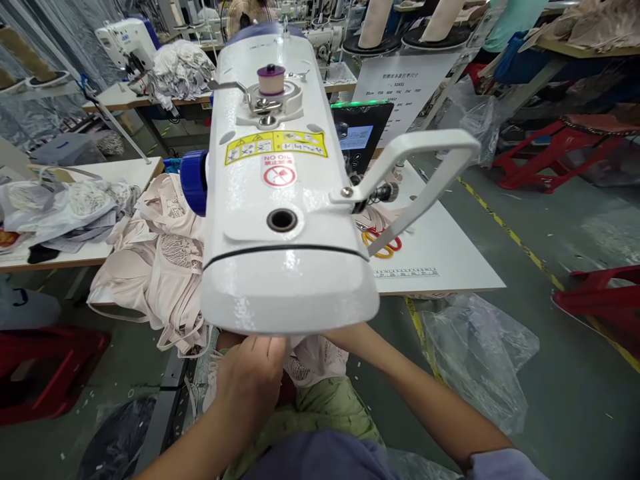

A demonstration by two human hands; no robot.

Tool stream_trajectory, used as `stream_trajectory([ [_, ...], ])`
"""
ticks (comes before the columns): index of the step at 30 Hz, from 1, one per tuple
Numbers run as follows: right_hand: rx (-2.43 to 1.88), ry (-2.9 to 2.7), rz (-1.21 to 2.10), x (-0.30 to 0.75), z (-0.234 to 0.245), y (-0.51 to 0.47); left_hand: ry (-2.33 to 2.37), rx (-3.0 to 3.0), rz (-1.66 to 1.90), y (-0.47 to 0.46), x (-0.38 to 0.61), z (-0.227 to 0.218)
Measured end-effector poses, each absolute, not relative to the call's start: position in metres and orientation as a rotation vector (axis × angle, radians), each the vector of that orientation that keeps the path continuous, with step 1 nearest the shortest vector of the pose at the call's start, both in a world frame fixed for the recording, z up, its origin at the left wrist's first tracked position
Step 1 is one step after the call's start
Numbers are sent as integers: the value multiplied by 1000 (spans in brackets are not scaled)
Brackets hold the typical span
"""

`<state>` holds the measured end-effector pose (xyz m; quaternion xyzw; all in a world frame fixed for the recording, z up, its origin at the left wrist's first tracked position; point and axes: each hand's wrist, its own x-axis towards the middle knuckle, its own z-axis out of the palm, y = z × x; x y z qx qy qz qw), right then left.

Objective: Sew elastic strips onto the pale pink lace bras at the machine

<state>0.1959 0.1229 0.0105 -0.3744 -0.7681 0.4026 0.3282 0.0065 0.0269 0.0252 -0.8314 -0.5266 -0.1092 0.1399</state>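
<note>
A white sewing machine fills the middle of the view, seen from above its head. My left hand sits just below the machine's near end, fingers curled onto pale pink lace fabric. My right forearm reaches in from the lower right, and its hand is hidden under the machine head. A heap of pale pink lace garments lies on the table left of the machine.
Scissors with red and yellow handles lie on the white table to the right. A control panel stands behind the machine. Clear plastic bags and red stools are on the floor; other workstations stand behind.
</note>
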Motion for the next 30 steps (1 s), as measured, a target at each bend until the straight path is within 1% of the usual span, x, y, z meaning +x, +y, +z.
stream_trajectory([
  [7, -969, -2003, 1074, 194, 11, 122, -1564, -2387, -398, 28, 1, 23],
  [11, -975, -1860, 1208, 193, -3, 117, -1672, -2480, -522, 26, -5, 15],
  [13, -1014, -1786, 1212, 198, -14, 113, -1842, -2521, -670, 24, -5, 13],
  [15, -1076, -1789, 1152, 204, -22, 108, -2160, -2509, -863, 22, -5, 15],
  [17, -1130, -1857, 1105, 209, -24, 99, -2500, -2470, -1034, 21, -7, 20],
  [19, -1129, -1911, 1125, 213, -20, 84, -2714, -2528, -1103, 20, -10, 25],
  [22, -1023, -1886, 1346, 211, -7, 51, -2791, -2934, -1198, 17, -17, 27],
  [24, -960, -1793, 1565, 203, 0, 28, -2828, -3134, -1452, 10, -21, 25],
  [26, -928, -1647, 1768, 190, 1, 12, -2904, -3025, -1789, 0, -28, 24],
  [27, -897, -1585, 1843, 181, 0, 7, -2948, -2892, -1880, -6, -33, 26],
  [28, -851, -1536, 1904, 171, -3, 5, -2984, -2765, -1891, -12, -38, 28],
  [30, -734, -1410, 2019, 148, -14, 8, -3030, -2614, -1719, -22, -50, 35],
])
